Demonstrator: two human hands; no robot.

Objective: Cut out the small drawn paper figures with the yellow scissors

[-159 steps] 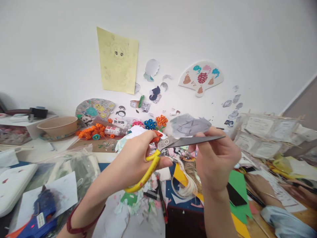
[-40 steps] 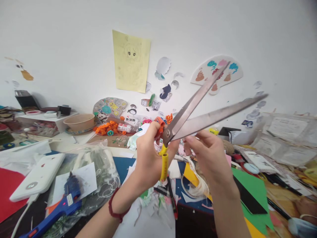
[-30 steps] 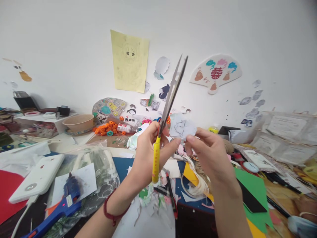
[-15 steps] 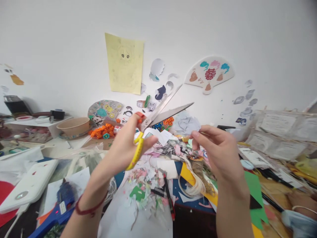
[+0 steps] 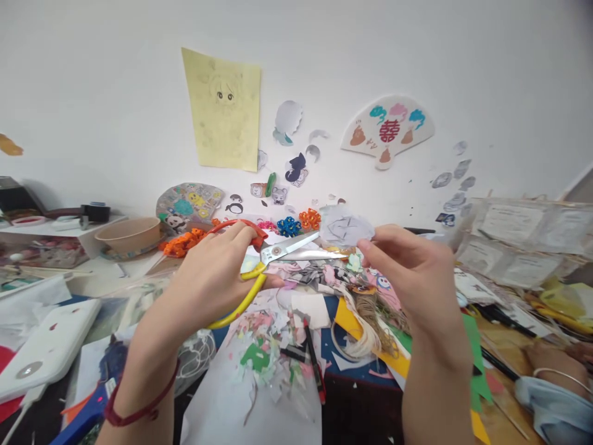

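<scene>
My left hand point(image 5: 215, 272) is closed around a pair of scissors point(image 5: 277, 251) with one red and one yellow handle. Their blades are parted and point right. Between thumb and fingers, my right hand point(image 5: 403, 269) pinches a cut piece of white paper point(image 5: 345, 228) with dark drawn lines on it. The blade tips are close to the paper's lower left edge; whether they touch it I cannot tell. Below both hands, pink, green and white paper scraps point(image 5: 264, 352) are strewn over a white sheet point(image 5: 259, 411).
A blue glue gun point(image 5: 88, 408) and a white device point(image 5: 53, 349) lie at the left. A tan bowl point(image 5: 130, 238) stands farther back. Twine point(image 5: 370, 327) and a red-black pen point(image 5: 314, 361) lie centrally. Another person's hand and sleeve point(image 5: 556, 395) are at the lower right.
The scissors have swung down from pointing up and right to nearly level, and their blades have drawn closer together. The right hand still holds the paper. The whole view has shifted slightly.
</scene>
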